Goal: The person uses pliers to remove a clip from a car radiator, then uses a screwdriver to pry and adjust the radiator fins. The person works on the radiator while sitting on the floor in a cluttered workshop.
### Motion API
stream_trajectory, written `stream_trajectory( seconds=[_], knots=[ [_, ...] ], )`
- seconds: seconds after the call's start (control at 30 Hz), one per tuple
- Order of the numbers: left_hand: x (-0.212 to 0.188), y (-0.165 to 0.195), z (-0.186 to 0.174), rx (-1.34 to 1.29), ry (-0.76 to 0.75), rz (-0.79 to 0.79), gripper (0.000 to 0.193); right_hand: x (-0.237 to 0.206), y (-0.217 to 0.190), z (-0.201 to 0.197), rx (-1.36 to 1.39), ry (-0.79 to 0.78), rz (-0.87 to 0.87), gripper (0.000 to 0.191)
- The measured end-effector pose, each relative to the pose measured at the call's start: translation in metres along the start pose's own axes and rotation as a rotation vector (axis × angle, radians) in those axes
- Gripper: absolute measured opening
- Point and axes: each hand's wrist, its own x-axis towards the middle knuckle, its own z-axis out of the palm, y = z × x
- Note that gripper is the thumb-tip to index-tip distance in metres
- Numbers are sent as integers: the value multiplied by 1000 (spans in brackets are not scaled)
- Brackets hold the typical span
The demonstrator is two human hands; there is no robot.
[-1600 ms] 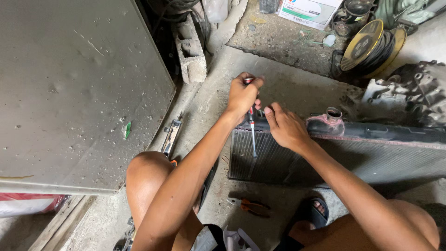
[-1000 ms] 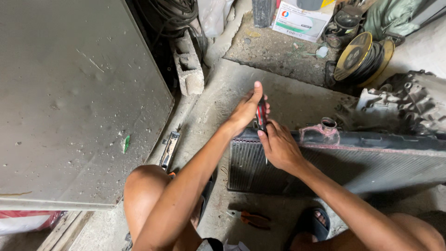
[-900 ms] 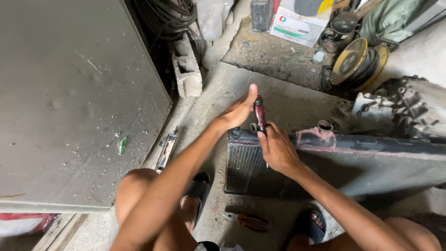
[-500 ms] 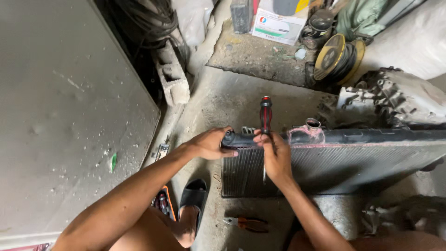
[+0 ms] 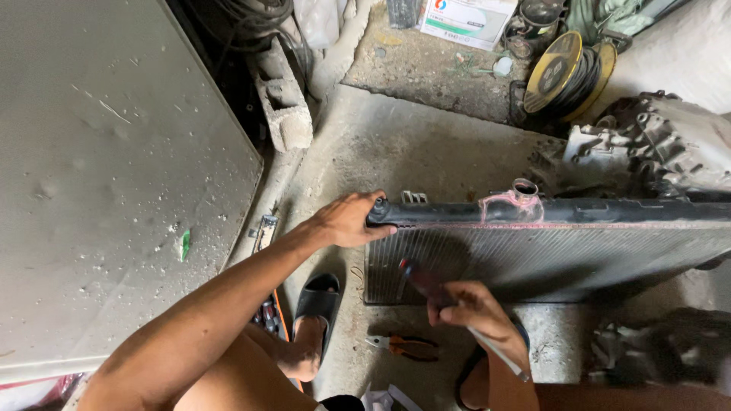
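Gripping a radiator on a workshop floor

Crouching over bare concrete, a person steadies one car radiator, which stands on its long edge and runs from the centre of the frame out toward 3 o'clock. The left hand is wrapped around the radiator's upper left corner, fingers curled over the black top tank. The right hand, blurred, is closed around one screwdriver with a dark red handle, held in front of the finned core at about 6 o'clock. One pink-stained filler neck rises from the top tank. One pair of pliers with orange grips lies on the floor just below the radiator. One black sandal shows on the foot at 7 o'clock. At 12 to 1 o'clock sit one white carton and two yellow cable reels; one grey engine part rests at 2 o'clock. One concrete block lies at 11 o'clock beside a large grey panel.
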Motion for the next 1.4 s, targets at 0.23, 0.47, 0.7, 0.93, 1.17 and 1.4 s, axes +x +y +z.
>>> stream_trajectory(
  seconds=[0.23, 0.47, 0.7, 0.93, 1.17, 1.4],
  knots=[
    [-6, 4, -9, 51, 1, -52, 58, 57, 114, 19, -494, -248, 625, 41],
    [-10, 6, -10, -19, -19, -48, 54, 69, 161, 42, -1359, 114, 394, 31],
    [-11, 10, -9, 2, 0, -76, 61, 30, 166, 70, -1379, -229, 426, 61],
    [-9, 6, -9, 51, -24, -23, 61, 18, 185, 62, -1542, -184, 493, 70],
    [-2, 3, -4, 131, -57, -56, 76, 11, 187, 68, -1562, -42, 396, 43],
    [-2, 1, 0, 122, -43, -35, 76, 16, 186, 70, -1419, -287, 544, 48]
  ],
)
